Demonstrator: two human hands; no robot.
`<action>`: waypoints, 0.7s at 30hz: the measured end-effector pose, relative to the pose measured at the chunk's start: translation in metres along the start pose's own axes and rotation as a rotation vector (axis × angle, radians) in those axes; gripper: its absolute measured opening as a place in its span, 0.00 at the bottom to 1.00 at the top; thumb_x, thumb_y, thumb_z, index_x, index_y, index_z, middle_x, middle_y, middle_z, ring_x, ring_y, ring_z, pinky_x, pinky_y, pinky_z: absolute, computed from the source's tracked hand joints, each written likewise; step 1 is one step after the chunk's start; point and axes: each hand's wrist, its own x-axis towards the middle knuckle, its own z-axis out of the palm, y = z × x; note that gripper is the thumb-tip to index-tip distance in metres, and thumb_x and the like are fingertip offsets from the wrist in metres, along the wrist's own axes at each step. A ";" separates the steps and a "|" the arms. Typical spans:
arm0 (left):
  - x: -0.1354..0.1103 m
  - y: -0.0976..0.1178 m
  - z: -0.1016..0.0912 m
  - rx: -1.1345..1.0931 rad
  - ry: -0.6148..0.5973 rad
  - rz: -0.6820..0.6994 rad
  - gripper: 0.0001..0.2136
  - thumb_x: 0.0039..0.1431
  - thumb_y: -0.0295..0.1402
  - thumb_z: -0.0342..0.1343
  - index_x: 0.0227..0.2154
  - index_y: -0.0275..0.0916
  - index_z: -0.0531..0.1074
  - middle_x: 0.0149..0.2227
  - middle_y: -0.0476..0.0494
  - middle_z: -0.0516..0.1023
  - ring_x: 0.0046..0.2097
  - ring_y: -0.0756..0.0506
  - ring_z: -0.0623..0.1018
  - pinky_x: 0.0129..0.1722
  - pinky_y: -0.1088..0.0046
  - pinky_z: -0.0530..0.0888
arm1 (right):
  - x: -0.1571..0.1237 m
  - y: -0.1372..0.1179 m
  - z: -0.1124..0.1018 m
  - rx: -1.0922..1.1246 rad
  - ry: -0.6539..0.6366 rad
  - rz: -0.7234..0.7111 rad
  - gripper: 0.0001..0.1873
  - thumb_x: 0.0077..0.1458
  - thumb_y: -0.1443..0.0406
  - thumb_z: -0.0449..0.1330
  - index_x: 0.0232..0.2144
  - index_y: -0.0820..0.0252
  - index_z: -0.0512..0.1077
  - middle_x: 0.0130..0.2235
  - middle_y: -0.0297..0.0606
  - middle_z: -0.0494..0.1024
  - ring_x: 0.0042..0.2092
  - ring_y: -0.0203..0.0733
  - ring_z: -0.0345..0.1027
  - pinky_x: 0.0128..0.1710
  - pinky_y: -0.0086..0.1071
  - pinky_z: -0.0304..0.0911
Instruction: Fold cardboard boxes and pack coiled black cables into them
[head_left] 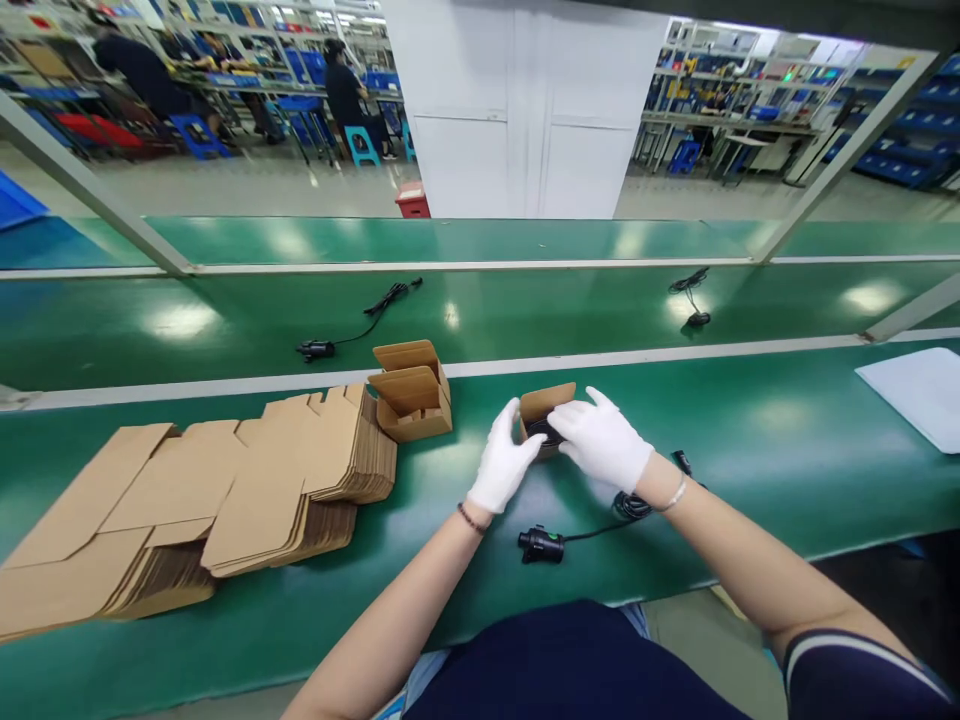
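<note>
A small brown cardboard box [547,398] stands on the green bench with its back flap up. My left hand [502,465], in a white glove, holds the box by its left side, thumb at the front. Coiled black cable [545,432] fills the box opening. The white-gloved right hand [604,445] reaches in from the right, its fingers closed on the cable and partly hiding it; the thumb sticks up. Nearer to me lies a black cylindrical device [541,545], its bundled cord [631,506] partly under my right forearm.
Stacks of flat cardboard boxes [262,480] lie at left, beside nested open boxes [412,400]. Beyond a white rail, more corded devices [316,350] [697,319] rest on the green surface. A white sheet [919,395] lies at right. Metal posts [97,190] frame the bench; people sit farther back.
</note>
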 end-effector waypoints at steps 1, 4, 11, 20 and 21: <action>-0.008 0.003 -0.014 0.071 0.082 0.044 0.29 0.54 0.33 0.57 0.59 0.40 0.59 0.60 0.38 0.66 0.59 0.39 0.70 0.58 0.57 0.69 | -0.007 0.000 -0.001 0.018 0.054 0.056 0.10 0.60 0.66 0.53 0.42 0.60 0.71 0.41 0.44 0.78 0.41 0.46 0.70 0.47 0.41 0.57; -0.027 0.006 -0.058 0.411 0.301 0.134 0.20 0.58 0.36 0.53 0.54 0.42 0.66 0.60 0.39 0.68 0.55 0.38 0.73 0.55 0.56 0.70 | -0.024 -0.005 0.010 0.064 0.080 0.177 0.14 0.64 0.62 0.48 0.47 0.56 0.71 0.44 0.42 0.78 0.37 0.42 0.72 0.35 0.33 0.59; -0.005 -0.014 -0.105 1.083 0.177 -0.111 0.20 0.62 0.32 0.43 0.55 0.33 0.66 0.56 0.29 0.71 0.43 0.35 0.79 0.40 0.60 0.74 | 0.015 0.010 0.068 0.057 0.012 0.279 0.19 0.66 0.61 0.43 0.52 0.53 0.68 0.48 0.42 0.76 0.41 0.41 0.73 0.34 0.30 0.61; 0.010 0.010 -0.049 1.173 -0.077 0.094 0.15 0.62 0.27 0.41 0.38 0.39 0.75 0.36 0.38 0.79 0.36 0.41 0.78 0.34 0.68 0.70 | 0.144 0.111 0.051 -0.021 0.111 0.425 0.22 0.62 0.71 0.44 0.57 0.70 0.61 0.49 0.56 0.72 0.39 0.43 0.72 0.35 0.31 0.60; 0.011 0.012 -0.040 1.166 -0.092 0.115 0.15 0.61 0.26 0.42 0.38 0.39 0.75 0.36 0.38 0.79 0.36 0.41 0.78 0.34 0.68 0.70 | 0.150 0.115 0.050 -0.028 0.120 0.419 0.23 0.61 0.71 0.44 0.58 0.70 0.59 0.51 0.57 0.70 0.39 0.43 0.71 0.35 0.31 0.60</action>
